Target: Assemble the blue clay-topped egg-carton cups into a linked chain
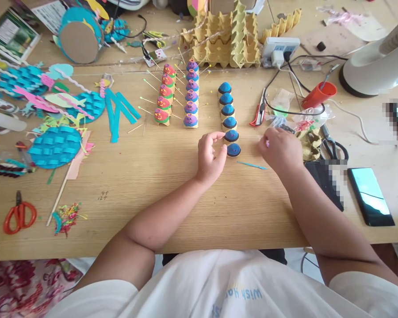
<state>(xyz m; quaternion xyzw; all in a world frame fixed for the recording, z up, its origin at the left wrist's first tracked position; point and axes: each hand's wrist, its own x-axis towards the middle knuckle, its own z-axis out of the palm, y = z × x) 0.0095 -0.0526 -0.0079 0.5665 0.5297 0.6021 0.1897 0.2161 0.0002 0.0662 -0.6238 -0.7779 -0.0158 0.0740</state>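
The domed strip (230, 122) is blue, rimmed dark — the cup (313, 98) orange-red.

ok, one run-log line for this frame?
left hand: thumb and index apart beside blue-topped egg-carton strip | right hand: small pink bit at fingers | slim blue tool: on table

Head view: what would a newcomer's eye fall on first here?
Probably the bumpy red row, purple row and blue row, side by side mid-picture, the left hand at the blue row's near end. Next might come the nearest blue woven oval, at left, and the red cup, upper right.
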